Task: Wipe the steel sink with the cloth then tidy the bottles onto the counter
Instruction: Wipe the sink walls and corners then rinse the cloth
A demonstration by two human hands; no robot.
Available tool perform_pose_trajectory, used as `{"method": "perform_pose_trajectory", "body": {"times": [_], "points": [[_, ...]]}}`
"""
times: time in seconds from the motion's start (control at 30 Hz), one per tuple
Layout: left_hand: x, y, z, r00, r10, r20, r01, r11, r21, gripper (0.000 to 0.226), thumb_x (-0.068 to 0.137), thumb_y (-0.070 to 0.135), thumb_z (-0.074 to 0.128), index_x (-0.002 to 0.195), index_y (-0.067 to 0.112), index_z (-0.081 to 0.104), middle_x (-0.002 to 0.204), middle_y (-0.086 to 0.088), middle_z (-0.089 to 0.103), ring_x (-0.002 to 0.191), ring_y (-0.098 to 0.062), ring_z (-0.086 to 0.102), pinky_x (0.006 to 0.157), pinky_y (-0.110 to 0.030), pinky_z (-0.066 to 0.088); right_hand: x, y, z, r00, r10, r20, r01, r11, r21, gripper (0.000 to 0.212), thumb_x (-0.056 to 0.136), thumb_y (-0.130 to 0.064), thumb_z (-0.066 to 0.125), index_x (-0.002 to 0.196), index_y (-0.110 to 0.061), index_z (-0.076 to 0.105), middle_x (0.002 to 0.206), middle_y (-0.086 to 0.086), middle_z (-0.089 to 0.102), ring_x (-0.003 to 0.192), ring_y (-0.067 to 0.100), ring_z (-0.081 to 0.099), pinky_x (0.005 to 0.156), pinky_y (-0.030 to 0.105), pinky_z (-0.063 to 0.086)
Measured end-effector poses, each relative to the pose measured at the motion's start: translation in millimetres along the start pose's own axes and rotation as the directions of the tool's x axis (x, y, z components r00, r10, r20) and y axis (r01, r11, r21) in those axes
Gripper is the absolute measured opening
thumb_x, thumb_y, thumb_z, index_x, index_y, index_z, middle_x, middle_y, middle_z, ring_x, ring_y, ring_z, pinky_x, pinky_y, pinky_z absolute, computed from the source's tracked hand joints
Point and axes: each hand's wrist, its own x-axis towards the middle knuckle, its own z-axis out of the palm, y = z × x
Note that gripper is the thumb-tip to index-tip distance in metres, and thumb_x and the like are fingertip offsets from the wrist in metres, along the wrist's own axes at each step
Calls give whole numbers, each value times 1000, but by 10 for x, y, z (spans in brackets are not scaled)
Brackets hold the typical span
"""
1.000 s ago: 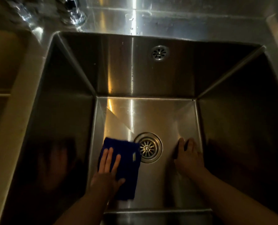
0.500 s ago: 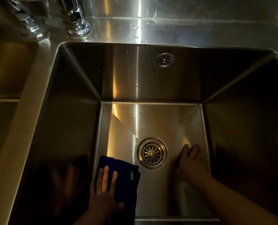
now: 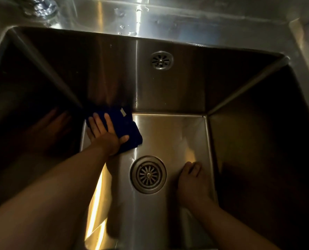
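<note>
Pressing my left hand [image 3: 105, 136] flat, fingers spread, I pin the dark blue cloth [image 3: 122, 129] against the floor of the steel sink [image 3: 168, 134] in its far left corner, where the bottom meets the back and left walls. Nothing is gripped; the palm and fingers lie open on top of the fabric, and the thumb rests on its right part. My right hand [image 3: 192, 179] is empty, fingers loosely together and laid on the bare steel just right of the drain [image 3: 148, 175], propping me up.

The cloth looks soft and limp, folded into a thick pad with a small pale tag near its far edge. I judge it light and easy to push, but on wet, slick steel it may bunch or slide out from under my fingers. Flat pressure across the middle suits wiping; to lift it, I would pinch a folded edge. The corner seam probably needs fingertips working the fabric into the crease.

Water beads sit on the ledge [image 3: 150, 20] behind the basin. No bottles are in view.
</note>
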Motion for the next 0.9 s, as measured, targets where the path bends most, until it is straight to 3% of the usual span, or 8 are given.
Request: {"method": "perform_pose_trajectory", "body": {"times": [0.07, 0.17, 0.23, 0.3, 0.4, 0.57, 0.8, 0.9], "points": [[-47, -19, -1, 996, 27, -88, -30, 999, -34, 98, 87, 65, 41, 150, 12, -13, 155, -24, -18, 143, -40, -16, 115, -52, -6, 20, -158, -143, 972, -125, -201, 122, 992, -27, 54, 93, -18, 37, 145, -8, 23, 152, 23, 22, 136, 34, 29, 113, 49, 17], [-139, -150, -154, 930, 54, -363, -127, 976, -179, 61, 96, 37, 43, 147, 8, 28, 151, -24, 23, 138, -42, 18, 113, -52, 19, 128, -719, -388, 818, -410, -403, 462, 886, 35, 52, 83, -18, 51, 133, -14, 41, 142, 15, 35, 128, 33, 34, 110, 44, 23], [-165, -187, -292, 854, 20, -520, -176, 951, -253, 44, 96, 21, 43, 136, 3, 43, 140, -24, 39, 129, -42, 32, 105, -51, 31, 241, -1229, -505, 713, -553, -430, 624, 780, 32, 57, 87, -17, 51, 141, -9, 34, 152, 18, 23, 140, 35, 19, 115, 43, 17], [-182, -202, -394, 817, -45, -575, -181, 927, -330, 39, 95, 14, 41, 132, 1, 44, 136, -24, 44, 127, -40, 35, 104, -48, 32, 379, -1648, -577, 681, -646, -345, 685, 728, -10, 64, 93, -19, 46, 150, -10, 18, 160, 13, 2, 146, 31, -4, 119, 45, 6], [-219, -199, -477, 822, -94, -562, -171, 900, -400, 39, 96, 13, 40, 133, 2, 43, 136, -23, 44, 129, -37, 35, 106, -45, 30, 633, -1848, -580, 708, -689, -153, 677, 724, -130, 69, 97, -33, 40, 152, -29, -2, 159, -1, -19, 143, 23, -24, 118, 45, -9], [-272, -193, -415, 885, 50, -462, -217, 924, -315, 36, 96, 14, 42, 129, 1, 46, 131, -24, 46, 124, -39, 39, 106, -45, 31, 877, -1373, -546, 737, -665, -122, 660, 747, -86, 69, 93, -55, 41, 149, -45, 2, 158, -15, -17, 144, 10, -19, 114, 57, -3], [-392, -328, -259, 958, 59, -282, -141, 949, -283, 35, 97, 21, 42, 128, 5, 48, 131, -21, 46, 123, -37, 40, 105, -44, 31, 1090, 272, -532, 933, -348, -88, 347, 937, -29, 73, 94, -60, 35, 145, -45, -15, 150, -12, -34, 144, 16, -22, 117, 49, -4], [-448, -376, -210, 970, 45, -240, -101, 970, -223, 34, 96, 21, 41, 125, 5, 49, 128, -23, 48, 121, -37, 41, 105, -44, 31, 1060, 606, -478, 965, -249, -76, 247, 968, -44, 73, 97, -54, 34, 147, -36, -17, 154, -3, -31, 145, 21, -18, 118, 43, 3]]}}
